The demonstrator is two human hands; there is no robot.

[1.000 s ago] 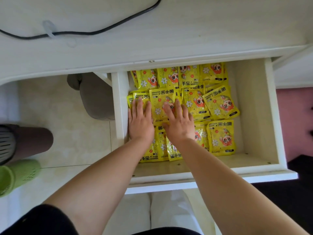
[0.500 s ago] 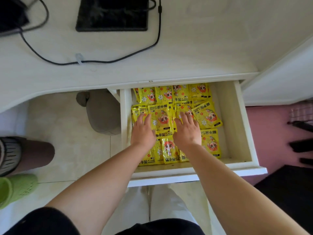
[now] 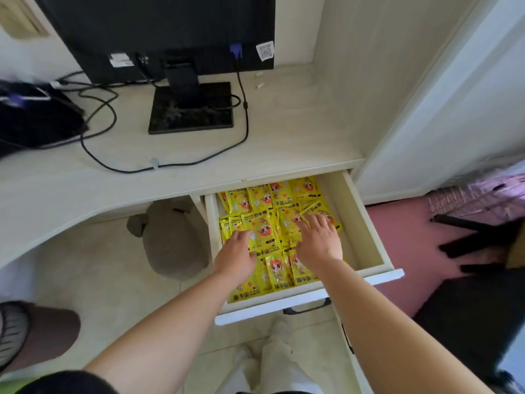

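Currently the yellow hand-warmer packets (image 3: 265, 231) are being pressed down inside the open drawer (image 3: 366, 223), which is standing pulled out from under the right end of the surface (image 3: 284, 143). Packets are lying in overlapping rows over the left and middle of the drawer and are not reaching its right wall.

Left grip (image 3: 237, 255): palm down, fingers straight, being laid flat on the left column of packets. Nothing is being pinched or curled round.

Right grip (image 3: 319, 243): also unclenched, fingers spread, being rested on the middle column. Its fingertips are touching the tilted packet (image 3: 316, 207) at the right of the second row from the far end.

Change vs a second ago:
- Both grips were being held side by side on the left-centre packets. The right grip is now being shifted right and farther in, so the two are being spread apart.
- Packet layout is being left almost as it was.
- View is being tilted up, so the monitor (image 3: 159, 24) and its cable (image 3: 245, 118) are now being shown on the surface.

Judgement: the pile is being smoothed and levelled, not picked from. The tilted packet is likely being squared up next. Once it is lying flat, the drawer is probably being readied for closing.
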